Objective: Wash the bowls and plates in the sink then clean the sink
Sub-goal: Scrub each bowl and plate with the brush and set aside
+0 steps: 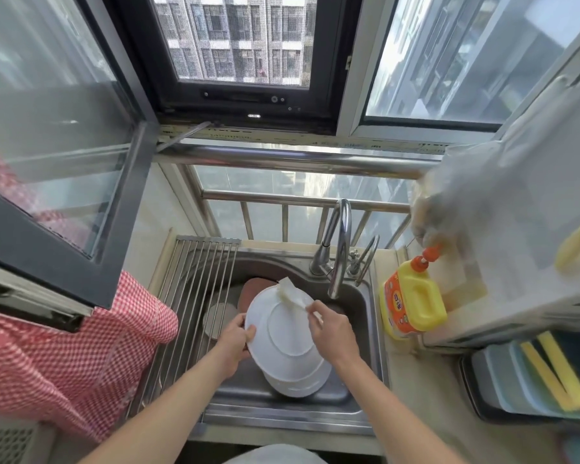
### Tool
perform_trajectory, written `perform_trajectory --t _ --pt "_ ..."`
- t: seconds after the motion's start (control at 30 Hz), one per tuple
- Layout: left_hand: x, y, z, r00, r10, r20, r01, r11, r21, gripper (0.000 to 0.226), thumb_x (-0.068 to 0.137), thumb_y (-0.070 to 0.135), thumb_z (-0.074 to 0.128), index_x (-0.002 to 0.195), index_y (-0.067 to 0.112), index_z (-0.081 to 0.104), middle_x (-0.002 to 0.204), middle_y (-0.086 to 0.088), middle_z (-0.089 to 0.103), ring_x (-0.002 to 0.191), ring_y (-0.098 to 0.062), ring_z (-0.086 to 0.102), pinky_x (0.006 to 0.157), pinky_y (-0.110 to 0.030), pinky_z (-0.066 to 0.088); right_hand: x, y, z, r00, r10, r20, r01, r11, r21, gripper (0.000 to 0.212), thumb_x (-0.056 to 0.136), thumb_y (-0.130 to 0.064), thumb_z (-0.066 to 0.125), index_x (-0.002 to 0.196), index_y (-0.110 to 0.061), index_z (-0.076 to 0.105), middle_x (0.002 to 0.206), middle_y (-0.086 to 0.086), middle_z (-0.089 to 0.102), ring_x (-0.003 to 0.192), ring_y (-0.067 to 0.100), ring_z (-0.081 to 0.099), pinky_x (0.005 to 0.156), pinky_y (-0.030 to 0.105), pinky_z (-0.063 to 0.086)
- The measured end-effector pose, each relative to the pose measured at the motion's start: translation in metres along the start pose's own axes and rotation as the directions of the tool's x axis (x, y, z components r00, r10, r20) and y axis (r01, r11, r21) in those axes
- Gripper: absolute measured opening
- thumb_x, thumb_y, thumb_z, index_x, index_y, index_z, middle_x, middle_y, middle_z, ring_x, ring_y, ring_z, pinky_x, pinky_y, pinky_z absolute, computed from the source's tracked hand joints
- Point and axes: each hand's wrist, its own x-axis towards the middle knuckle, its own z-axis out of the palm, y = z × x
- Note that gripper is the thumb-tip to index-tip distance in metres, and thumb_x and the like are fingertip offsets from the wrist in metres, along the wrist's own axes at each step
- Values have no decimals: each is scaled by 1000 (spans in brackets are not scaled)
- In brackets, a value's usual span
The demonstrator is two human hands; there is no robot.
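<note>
Red-check cloth point(64, 329) draped at 9 o'clock of sink, clear of the work. Roll-up drying rack point(195, 286) spans sink's L side; looks empty, so likely landing spot for clean ware.

L hand point(233, 339): fingers wrapped on the 9 o'clock rim of the white plate point(283, 343), thumb on the face, plate held tilted up over the basin. Underside/foot ring faces camera. Second white dish point(295, 385) sits just beneath it at 6 o'clock; brown dish point(253, 289) and a metal bowl point(218, 318) lie further back-left in the sink point(359, 309).

R hand point(329, 329): fingers pinched narrow on a pale dishcloth point(293, 294), cloth lying on plate's 12 o'clock edge.

Step in hand, by my read: scrubbing plate back. To do well: keep L grip firm (wet rim = slip risk), sweep cloth round the foot ring, rotate plate w/ L hand, then flip to check the face.

Tap point(340, 249) at 1 o'clock; no water visible running. Yellow detergent bottle point(412, 299) on surface at 3 o'clock, within reach.
</note>
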Motion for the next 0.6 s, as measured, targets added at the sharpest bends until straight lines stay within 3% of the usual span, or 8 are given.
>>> perform_trajectory --t 0.1,0.27,0.4,0.53,0.6 --pt "2 -5 -2 1000 -6 0 6 1000 -14 21 105 9 46 119 16 59 121 -12 66 112 -37 63 93 -57 55 -6 -4 0 987 -110 118 105 993 47 13 97 -35 58 107 -39 64 83 -4 72 70 19 63 71 37 52" --pt "3 -10 4 1000 -14 5 14 1000 -19 21 105 8 45 116 18 59 120 -11 66 114 -38 62 94 -57 54 -2 -6 -6 999 12 -53 -16 997 -81 12 100 -32 53 109 -35 62 81 3 69 73 26 63 61 35 46" --pt "7 -15 4 1000 0 -22 -1 998 -68 22 105 8 45 120 18 58 120 -11 67 111 -34 63 96 -54 53 -5 -13 -7 979 -116 167 130 989 -72 16 96 -36 56 110 -40 62 76 1 68 68 24 61 66 38 50" --pt "4 -11 8 1000 -1 -20 0 997 -77 21 105 8 43 114 19 58 119 -10 65 111 -33 61 97 -52 53 -1 -5 -11 998 -32 -62 23 990 -141 16 98 -33 53 112 -34 61 79 5 70 72 30 64 62 39 51" --pt "4 -11 10 999 3 -34 -6 996 -94 22 105 7 43 120 17 56 122 -11 64 111 -33 61 95 -52 54 -1 -4 -10 994 -108 31 111 987 -113 17 97 -34 54 112 -37 61 82 3 72 69 26 64 63 40 54"
